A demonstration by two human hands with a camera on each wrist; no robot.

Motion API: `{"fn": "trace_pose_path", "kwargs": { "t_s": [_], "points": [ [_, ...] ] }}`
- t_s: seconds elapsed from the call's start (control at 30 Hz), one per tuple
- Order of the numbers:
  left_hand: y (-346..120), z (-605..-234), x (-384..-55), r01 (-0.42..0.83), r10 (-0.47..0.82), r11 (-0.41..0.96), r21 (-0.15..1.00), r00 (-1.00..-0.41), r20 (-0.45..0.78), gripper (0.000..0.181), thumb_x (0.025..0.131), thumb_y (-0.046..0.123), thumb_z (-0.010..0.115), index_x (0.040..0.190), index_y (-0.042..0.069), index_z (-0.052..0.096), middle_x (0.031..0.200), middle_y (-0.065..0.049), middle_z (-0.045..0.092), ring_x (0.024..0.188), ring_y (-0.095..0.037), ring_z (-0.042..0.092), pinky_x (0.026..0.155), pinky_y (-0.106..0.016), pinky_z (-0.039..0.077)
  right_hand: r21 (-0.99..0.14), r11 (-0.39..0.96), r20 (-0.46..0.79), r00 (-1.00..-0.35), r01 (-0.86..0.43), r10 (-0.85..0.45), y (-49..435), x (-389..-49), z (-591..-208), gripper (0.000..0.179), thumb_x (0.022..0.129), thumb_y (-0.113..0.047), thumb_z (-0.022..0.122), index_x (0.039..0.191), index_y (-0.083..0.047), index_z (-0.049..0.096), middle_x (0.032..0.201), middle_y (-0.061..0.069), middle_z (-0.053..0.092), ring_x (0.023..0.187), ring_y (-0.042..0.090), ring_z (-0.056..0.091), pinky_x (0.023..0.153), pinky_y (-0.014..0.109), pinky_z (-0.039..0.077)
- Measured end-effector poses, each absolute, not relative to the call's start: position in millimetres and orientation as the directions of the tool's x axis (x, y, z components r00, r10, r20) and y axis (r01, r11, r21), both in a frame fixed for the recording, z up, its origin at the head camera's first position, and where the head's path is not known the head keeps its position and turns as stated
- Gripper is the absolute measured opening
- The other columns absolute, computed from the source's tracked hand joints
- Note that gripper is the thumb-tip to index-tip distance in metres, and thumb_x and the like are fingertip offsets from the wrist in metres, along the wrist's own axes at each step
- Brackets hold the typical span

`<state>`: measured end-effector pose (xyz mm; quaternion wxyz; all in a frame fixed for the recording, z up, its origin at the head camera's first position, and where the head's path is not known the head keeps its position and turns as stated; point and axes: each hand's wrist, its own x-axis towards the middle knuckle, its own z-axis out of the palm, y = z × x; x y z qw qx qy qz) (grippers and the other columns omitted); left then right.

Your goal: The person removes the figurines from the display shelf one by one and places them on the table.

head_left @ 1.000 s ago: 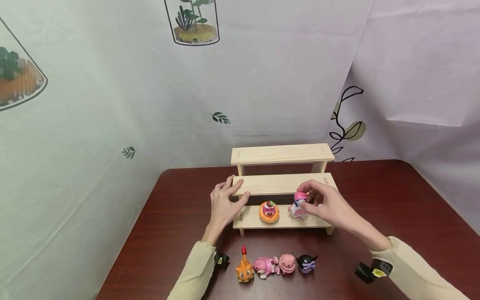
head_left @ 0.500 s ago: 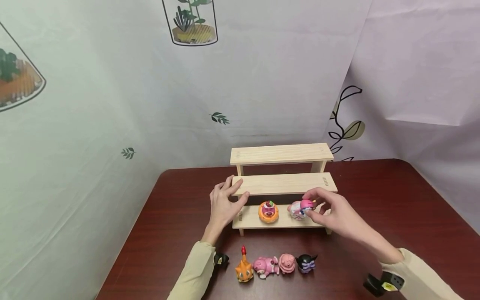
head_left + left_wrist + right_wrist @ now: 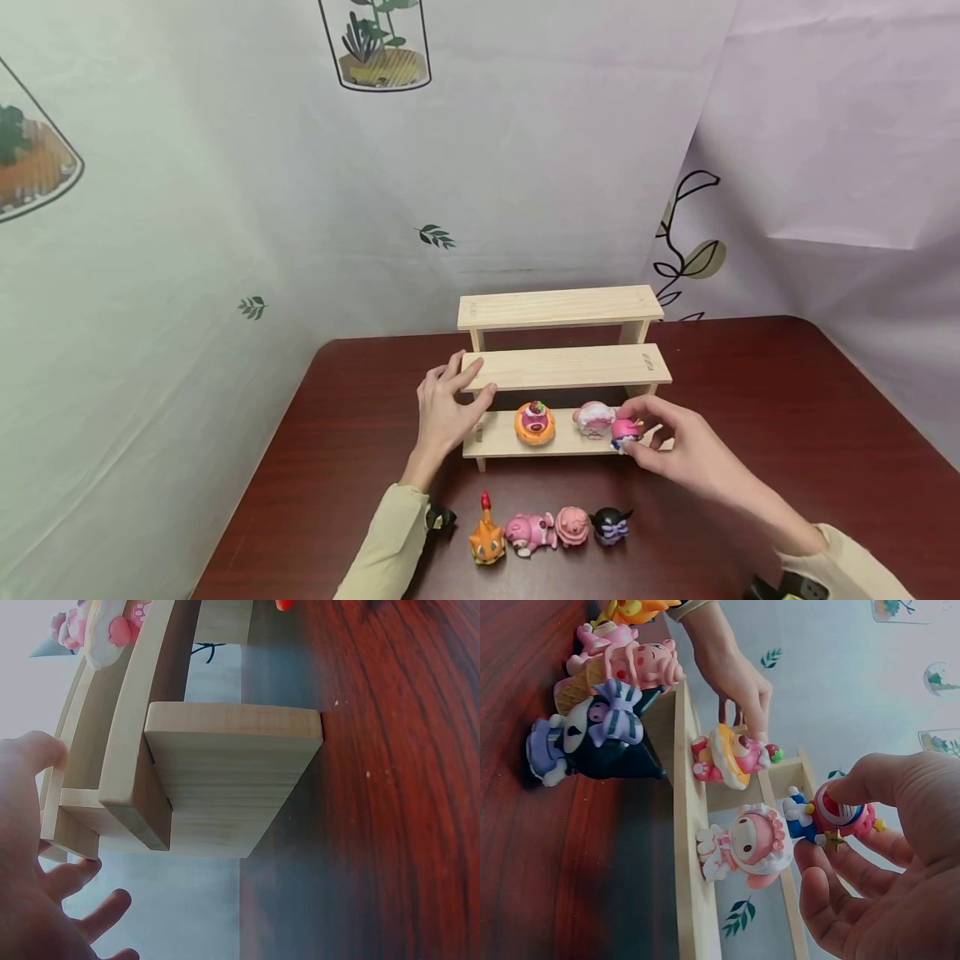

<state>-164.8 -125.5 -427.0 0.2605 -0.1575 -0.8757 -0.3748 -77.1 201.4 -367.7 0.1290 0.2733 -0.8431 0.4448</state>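
A three-tier wooden display shelf (image 3: 562, 364) stands on the table. My left hand (image 3: 446, 408) grips the left end of its middle board, thumb at the front edge and fingers round the end. My right hand (image 3: 690, 437) pinches a small figurine (image 3: 836, 814) with a pink head, blue body and gold star between thumb and fingers. That figurine is close to the right of a pink-and-white hooded figurine (image 3: 746, 844) standing on the lowest board; whether it touches the board is unclear. An orange ring figurine with a pink bear (image 3: 535, 423) sits left on that board.
In front of the shelf, a row holds an orange figurine with a red-tipped tail (image 3: 487, 537), a pink bear (image 3: 529, 532), a pink ice-cream figurine (image 3: 573, 526) and a black-hooded figurine with a purple bow (image 3: 610, 526). Printed fabric (image 3: 525, 167) hangs behind the table (image 3: 360, 417).
My right hand has moved the pink-headed figurine right and down, from in front of the white-hooded figurine to beside it, uncovering that one. My left hand has stayed on the shelf.
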Motion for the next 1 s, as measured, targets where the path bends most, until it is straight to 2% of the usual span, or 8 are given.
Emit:
{"fn": "trace_pose_path", "kwargs": {
  "t_s": [0.43, 0.73, 1.0],
  "points": [
    [-125.0, -425.0, -163.5, 0.467, 0.082, 0.668, 0.579, -0.82, 0.567, 0.047, 0.086, 0.036, 0.073, 0.127, 0.013, 0.072, 0.141, -0.015, 0.056, 0.12, -0.043, 0.047, 0.101, -0.067, 0.023, -0.722, 0.401, 0.456, -0.824, -0.564, -0.337, 210.9, -66.8, -382.8, 0.041, 0.076, 0.011, 0.079, 0.105, -0.013, 0.064, 0.09, -0.003, 0.064, 0.076, 0.009, 0.063, 0.061, 0.022, 0.051],
    [-124.9, -424.0, -162.9, 0.461, 0.083, 0.674, 0.578, -0.824, 0.56, 0.047, 0.086, 0.036, 0.074, 0.126, 0.013, 0.072, 0.141, -0.016, 0.056, 0.12, -0.044, 0.047, 0.102, -0.067, 0.023, -0.719, 0.45, 0.439, -0.848, -0.529, -0.296, 218.2, -58.7, -394.9, 0.042, 0.073, 0.01, 0.081, 0.103, -0.015, 0.065, 0.087, -0.005, 0.064, 0.071, 0.008, 0.059, 0.059, 0.021, 0.047],
    [-125.0, -424.5, -163.5, 0.453, 0.079, 0.679, 0.578, -0.827, 0.557, 0.047, 0.086, 0.036, 0.074, 0.127, 0.014, 0.072, 0.142, -0.014, 0.056, 0.12, -0.044, 0.047, 0.102, -0.067, 0.023, -0.73, 0.452, 0.421, -0.858, -0.513, -0.294, 221.8, -54.0, -404.8, 0.042, 0.073, 0.009, 0.082, 0.104, -0.014, 0.065, 0.086, -0.006, 0.064, 0.071, 0.008, 0.06, 0.06, 0.022, 0.048]
  ]
}}
